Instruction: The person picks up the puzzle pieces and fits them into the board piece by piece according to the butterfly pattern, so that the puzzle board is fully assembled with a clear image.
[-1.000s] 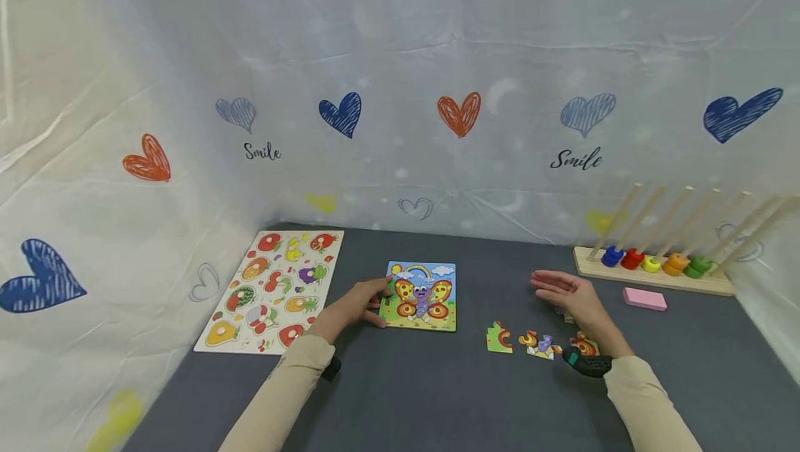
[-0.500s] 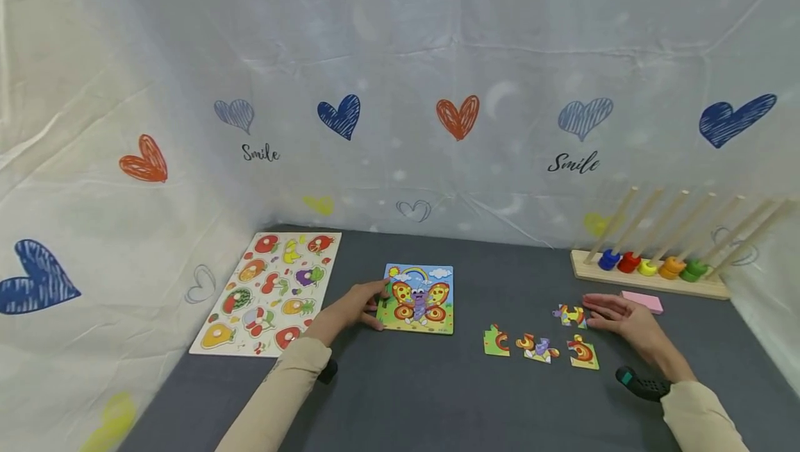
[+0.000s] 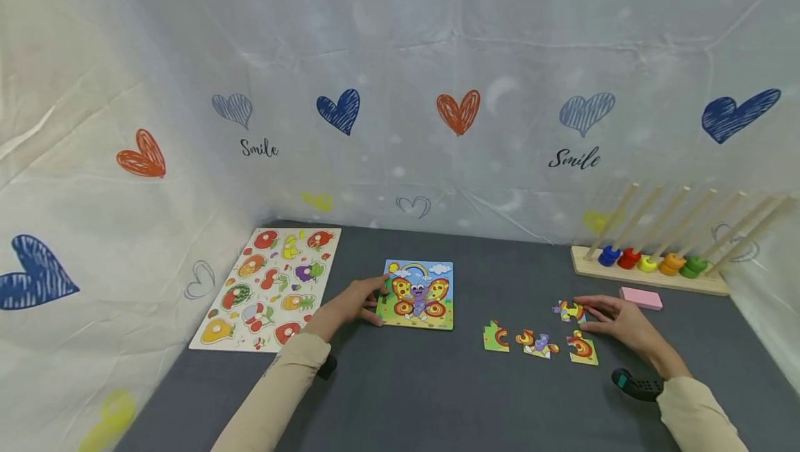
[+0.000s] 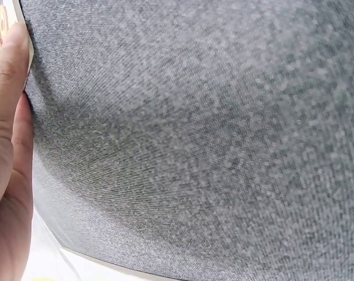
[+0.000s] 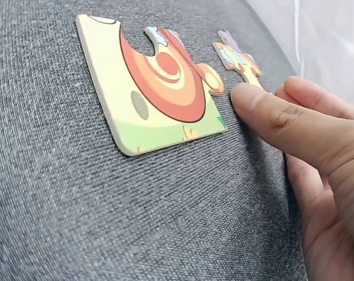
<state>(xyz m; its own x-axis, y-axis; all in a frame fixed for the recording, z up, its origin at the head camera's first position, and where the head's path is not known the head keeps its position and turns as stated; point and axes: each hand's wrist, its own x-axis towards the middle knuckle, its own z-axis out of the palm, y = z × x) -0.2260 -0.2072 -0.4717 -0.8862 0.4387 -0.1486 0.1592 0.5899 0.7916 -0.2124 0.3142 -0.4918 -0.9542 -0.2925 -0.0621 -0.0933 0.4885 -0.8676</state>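
Note:
My left hand holds the left edge of a square butterfly puzzle board lying flat on the table. In the left wrist view, its thumb rests on the board's edge, and only a corner of the board shows. My right hand pinches the right end of a butterfly puzzle piece between thumb and fingers; in the right wrist view the thumb partly hides this piece. Just in front lies a corner puzzle piece. Further left lie a middle piece and a green-edged piece.
A fruit puzzle board lies to the left of my left hand. At the back right stands a wooden peg rack with coloured rings, and a pink block lies in front of it. A heart-printed sheet hangs behind the dark table.
My right hand has moved right from above the loose pieces, then slightly left onto the right end of the upper piece. My left hand stays at the board's edge.

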